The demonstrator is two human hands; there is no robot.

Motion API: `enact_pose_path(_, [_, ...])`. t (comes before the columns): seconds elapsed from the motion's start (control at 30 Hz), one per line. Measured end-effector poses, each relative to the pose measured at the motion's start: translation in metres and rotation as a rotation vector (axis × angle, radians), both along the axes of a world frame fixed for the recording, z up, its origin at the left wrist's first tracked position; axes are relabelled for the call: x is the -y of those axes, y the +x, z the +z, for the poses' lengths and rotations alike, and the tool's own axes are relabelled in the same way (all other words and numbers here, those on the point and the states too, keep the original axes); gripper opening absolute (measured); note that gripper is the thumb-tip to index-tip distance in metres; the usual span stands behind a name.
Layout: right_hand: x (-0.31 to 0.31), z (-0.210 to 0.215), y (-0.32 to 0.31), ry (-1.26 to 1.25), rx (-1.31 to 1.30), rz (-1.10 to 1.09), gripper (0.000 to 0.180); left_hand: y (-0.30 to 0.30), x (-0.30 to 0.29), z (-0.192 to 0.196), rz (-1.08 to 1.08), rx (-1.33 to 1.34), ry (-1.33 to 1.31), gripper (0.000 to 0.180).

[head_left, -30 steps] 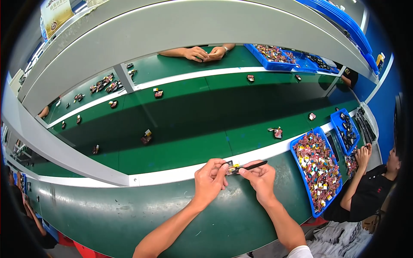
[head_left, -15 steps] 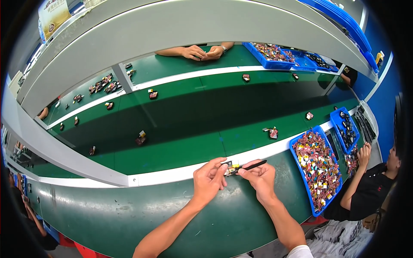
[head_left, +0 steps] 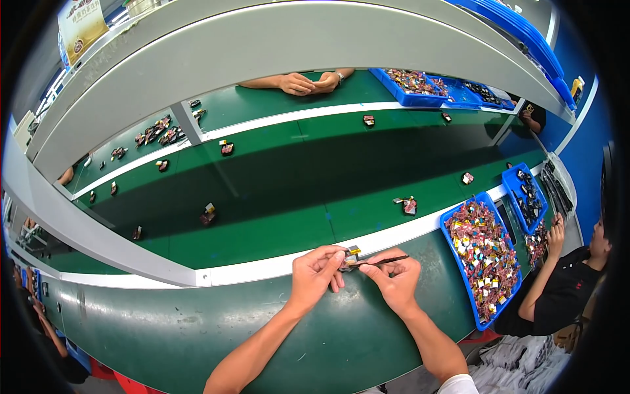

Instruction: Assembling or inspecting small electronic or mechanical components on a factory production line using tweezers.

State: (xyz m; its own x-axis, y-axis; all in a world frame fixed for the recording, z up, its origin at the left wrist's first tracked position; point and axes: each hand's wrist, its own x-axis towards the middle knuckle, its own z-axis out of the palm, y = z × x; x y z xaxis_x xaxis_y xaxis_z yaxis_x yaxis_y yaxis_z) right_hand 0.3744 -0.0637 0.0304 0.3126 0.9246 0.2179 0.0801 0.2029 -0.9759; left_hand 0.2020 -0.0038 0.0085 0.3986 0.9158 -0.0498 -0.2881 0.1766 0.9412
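The left hand (head_left: 317, 277) pinches a small part (head_left: 352, 255) between thumb and fingers, over the bench (head_left: 197, 322)'s far edge; the right hand (head_left: 398, 282) grips a thin black tool (head_left: 392, 260), pointed at the part. Steadying the part and guiding the tool lightly would probably work best. Fingers hide much of the part; whether the tip touches is unclear.

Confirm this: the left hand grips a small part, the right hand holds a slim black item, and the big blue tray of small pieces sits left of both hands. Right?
Wrong side: in the head view, the big blue tray lies to the right. The left hand grips a small part, and the right hand holds a slim black item.
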Motion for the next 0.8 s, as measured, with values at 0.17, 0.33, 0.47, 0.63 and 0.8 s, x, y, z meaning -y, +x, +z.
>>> enact_pose_path(0.17, [0.0013,-0.0001,-0.0006,-0.010,0.061,-0.011,0.012,-0.0010,-0.0002,0.0018,0.008,0.032,0.007,0.023])
enact_pose_path(0.33, [0.0005,0.0020,-0.0036,0.017,0.129,-0.025,0.012,-0.0022,-0.0014,0.0023,0.005,0.053,0.000,0.022])
enact_pose_path(0.47, [0.0007,0.0001,-0.0026,0.018,0.181,-0.024,0.012,-0.0024,-0.0016,0.0030,0.007,0.056,-0.002,0.022])
enact_pose_path(0.63, [-0.0013,0.0008,-0.0032,-0.022,0.018,0.005,0.012,-0.0026,-0.0002,0.0020,0.011,0.021,0.008,0.021])
enact_pose_path(0.8, [-0.0019,0.0031,0.0038,-0.003,0.027,0.012,0.012,-0.0001,0.0000,0.0020,0.018,0.023,0.014,0.021])
